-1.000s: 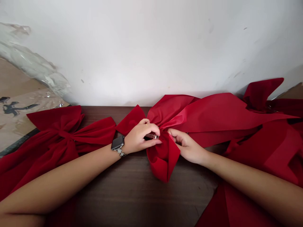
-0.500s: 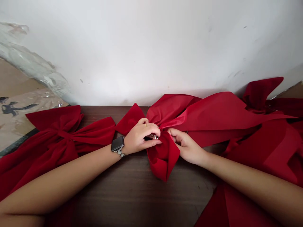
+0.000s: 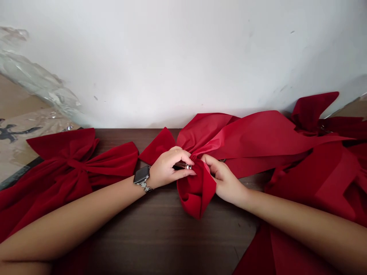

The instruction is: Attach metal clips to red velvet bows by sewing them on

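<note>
The bow (image 3: 197, 187) lies mid-table (image 3: 160, 233), near the wall (image 3: 183, 57); it runs left to right, one loop pointing at the person; the left hand (image 3: 168, 168) grips a small metal tool (image 3: 183, 165) at its knot; the right hand (image 3: 223, 179) pinches the knot; bare wood lies in front; a second bow (image 3: 71, 164) sits left, red cloth (image 3: 329, 172) right.
</note>
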The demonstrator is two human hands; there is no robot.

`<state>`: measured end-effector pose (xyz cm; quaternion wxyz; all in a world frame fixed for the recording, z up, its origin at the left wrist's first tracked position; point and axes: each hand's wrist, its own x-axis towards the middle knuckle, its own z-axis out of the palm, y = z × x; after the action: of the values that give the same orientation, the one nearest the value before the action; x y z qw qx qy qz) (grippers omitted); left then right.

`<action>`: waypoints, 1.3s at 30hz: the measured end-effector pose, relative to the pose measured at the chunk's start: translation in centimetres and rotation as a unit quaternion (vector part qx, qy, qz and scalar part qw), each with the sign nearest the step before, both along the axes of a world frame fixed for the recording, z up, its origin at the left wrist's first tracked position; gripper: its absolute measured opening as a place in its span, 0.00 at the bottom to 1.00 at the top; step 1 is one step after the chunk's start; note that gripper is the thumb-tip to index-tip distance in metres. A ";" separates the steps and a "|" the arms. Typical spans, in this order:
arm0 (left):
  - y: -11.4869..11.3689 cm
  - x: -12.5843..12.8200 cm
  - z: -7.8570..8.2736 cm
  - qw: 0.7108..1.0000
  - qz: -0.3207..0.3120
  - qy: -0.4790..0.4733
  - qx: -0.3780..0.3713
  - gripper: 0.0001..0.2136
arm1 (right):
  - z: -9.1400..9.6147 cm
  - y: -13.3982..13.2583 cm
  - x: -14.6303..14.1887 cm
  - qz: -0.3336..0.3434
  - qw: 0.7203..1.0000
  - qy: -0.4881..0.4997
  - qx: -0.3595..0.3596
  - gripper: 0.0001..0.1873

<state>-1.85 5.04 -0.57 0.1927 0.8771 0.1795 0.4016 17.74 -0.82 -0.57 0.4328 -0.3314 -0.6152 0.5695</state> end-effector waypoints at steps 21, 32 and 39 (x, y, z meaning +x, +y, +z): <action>0.2 -0.4 -0.2 0.995 -0.001 -0.019 -0.100 0.06 | 1.0 0.3 0.7 -0.009 1.000 -0.025 0.016 0.19; 0.3 -0.1 -0.1 0.993 -0.030 -0.053 -0.099 0.05 | 0.4 0.4 0.9 0.008 0.999 -0.016 0.036 0.15; 0.2 -0.2 0.2 0.983 -0.032 -0.038 -0.176 0.07 | -0.2 0.6 1.1 0.005 0.996 -0.046 0.072 0.12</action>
<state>-2.05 5.22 -0.40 0.3636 0.8189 0.2122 0.3902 18.80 -0.24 -0.73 0.4238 -0.3223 -0.6758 0.5097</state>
